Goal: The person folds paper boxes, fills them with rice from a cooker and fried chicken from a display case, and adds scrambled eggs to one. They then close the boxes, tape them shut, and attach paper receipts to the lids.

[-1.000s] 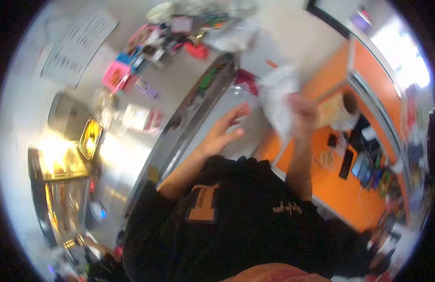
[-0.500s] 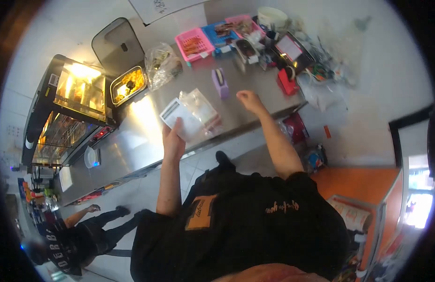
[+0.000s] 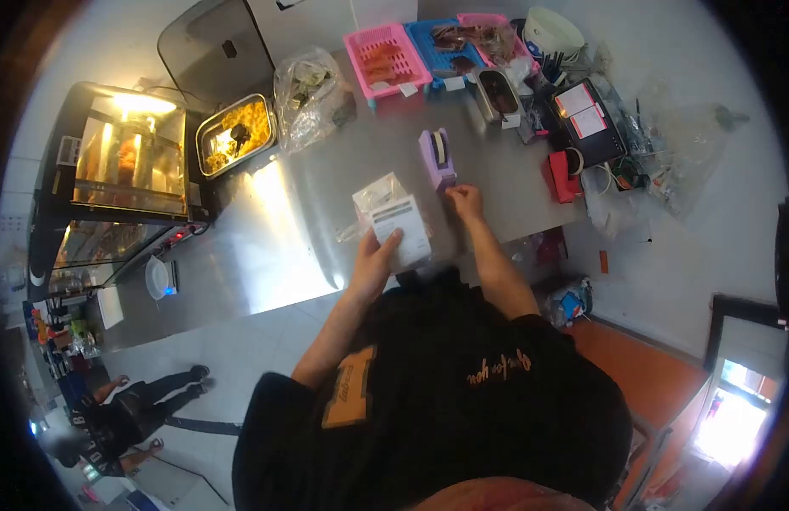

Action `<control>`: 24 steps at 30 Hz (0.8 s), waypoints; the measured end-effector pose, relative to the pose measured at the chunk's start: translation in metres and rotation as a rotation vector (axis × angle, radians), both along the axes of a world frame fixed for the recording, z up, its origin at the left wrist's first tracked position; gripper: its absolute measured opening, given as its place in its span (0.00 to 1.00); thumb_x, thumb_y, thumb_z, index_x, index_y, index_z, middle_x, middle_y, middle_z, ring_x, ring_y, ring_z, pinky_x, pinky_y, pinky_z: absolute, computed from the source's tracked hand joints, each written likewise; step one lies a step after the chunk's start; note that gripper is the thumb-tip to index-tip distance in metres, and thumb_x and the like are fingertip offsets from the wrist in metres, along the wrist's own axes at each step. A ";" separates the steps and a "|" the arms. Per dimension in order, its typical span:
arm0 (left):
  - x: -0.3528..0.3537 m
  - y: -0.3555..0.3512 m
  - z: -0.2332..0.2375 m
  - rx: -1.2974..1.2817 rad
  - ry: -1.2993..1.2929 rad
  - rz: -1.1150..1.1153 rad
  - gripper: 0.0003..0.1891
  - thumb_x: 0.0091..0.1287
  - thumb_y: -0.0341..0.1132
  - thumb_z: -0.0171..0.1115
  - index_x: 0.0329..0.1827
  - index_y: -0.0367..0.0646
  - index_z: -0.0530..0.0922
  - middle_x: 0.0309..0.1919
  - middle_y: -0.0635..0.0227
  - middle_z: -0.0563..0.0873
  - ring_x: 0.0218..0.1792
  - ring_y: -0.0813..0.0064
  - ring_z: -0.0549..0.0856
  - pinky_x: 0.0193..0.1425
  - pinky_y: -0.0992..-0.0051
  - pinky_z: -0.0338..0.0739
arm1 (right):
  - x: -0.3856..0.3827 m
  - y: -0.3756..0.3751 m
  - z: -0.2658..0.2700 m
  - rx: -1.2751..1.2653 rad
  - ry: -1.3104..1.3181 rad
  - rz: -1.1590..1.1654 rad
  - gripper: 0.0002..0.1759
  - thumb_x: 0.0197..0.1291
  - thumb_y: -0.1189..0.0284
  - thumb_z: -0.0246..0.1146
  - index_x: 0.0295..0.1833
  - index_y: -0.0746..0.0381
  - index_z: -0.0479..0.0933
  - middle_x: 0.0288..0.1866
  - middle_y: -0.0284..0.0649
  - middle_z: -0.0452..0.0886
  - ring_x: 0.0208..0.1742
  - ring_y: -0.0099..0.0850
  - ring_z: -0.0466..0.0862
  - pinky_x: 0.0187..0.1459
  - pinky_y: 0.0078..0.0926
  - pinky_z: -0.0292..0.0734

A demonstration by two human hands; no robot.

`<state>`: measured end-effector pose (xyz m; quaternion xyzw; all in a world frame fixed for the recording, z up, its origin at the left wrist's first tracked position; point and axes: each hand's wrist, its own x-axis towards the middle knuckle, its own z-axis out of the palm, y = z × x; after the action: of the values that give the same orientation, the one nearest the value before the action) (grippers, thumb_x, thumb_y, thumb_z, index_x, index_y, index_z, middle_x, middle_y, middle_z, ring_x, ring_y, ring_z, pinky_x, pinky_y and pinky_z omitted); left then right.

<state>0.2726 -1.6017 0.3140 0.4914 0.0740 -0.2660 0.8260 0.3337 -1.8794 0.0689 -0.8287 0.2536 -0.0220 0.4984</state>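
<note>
1. Slip [image 3: 407, 232] in the left hand [image 3: 376, 264]: smooth, matt paper.
2. Bag [image 3: 377, 196] just beyond that hand: thin, clear, glossy plastic.
3. Dispenser [image 3: 435, 160] just beyond the right hand [image 3: 466, 203]: smooth, hard plastic.
4. Counter [image 3: 313, 200] beneath both hands: smooth metal, glossy, mirroring light left of the left hand.
5. Shirt [image 3: 437, 409] on the near side of both hands: soft, matt cloth.
</note>
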 end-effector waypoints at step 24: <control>0.009 -0.035 -0.106 0.574 -0.118 0.038 0.15 0.72 0.36 0.63 0.51 0.30 0.83 0.41 0.56 0.89 0.40 0.73 0.88 0.46 0.71 0.82 | 0.124 0.117 0.078 0.487 0.397 0.123 0.27 0.50 0.69 0.72 0.57 0.62 0.76 0.48 0.43 0.81 0.50 0.33 0.81 0.47 0.30 0.78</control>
<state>0.2818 -1.6365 0.2081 0.7181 0.1075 -0.1897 0.6608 0.4579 -1.7621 0.1464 -0.6867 0.2933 0.2315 0.6235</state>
